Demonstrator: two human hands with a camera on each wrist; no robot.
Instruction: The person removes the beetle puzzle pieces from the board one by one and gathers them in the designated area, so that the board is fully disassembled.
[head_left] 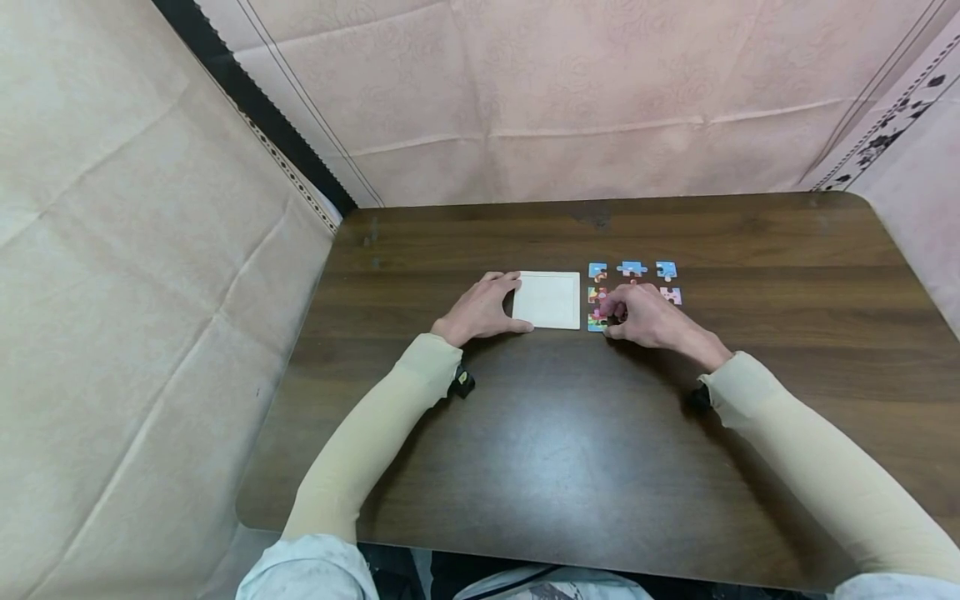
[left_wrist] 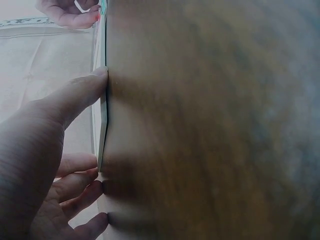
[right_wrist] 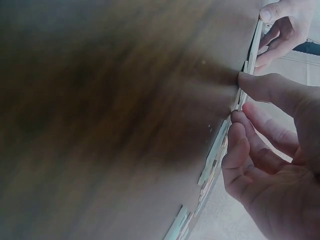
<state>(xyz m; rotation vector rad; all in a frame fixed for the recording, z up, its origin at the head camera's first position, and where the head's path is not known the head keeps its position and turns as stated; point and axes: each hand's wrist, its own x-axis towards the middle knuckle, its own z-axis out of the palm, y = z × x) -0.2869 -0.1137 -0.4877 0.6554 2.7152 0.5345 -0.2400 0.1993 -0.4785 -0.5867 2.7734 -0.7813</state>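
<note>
A white square puzzle tray (head_left: 550, 300) lies flat on the brown table. My left hand (head_left: 487, 308) holds its left side, the thumb on the near edge and the fingers by the far left corner. In the left wrist view the thumb (left_wrist: 82, 92) touches the rim of the tray (left_wrist: 103, 120). To the right of the tray lie several colourful puzzle pieces, one a blue-topped piece (head_left: 632, 268). Over them, my right hand (head_left: 645, 317) pinches a puzzle piece (head_left: 597, 323) at the near left with thumb and fingers. Part of the group is hidden under this hand.
Another blue piece (head_left: 666, 270) and a pink piece (head_left: 671, 295) lie at the right of the group. The wooden table (head_left: 555, 467) extends around them. Pale cloth (head_left: 570, 100) hangs behind the table's far edge and along both sides.
</note>
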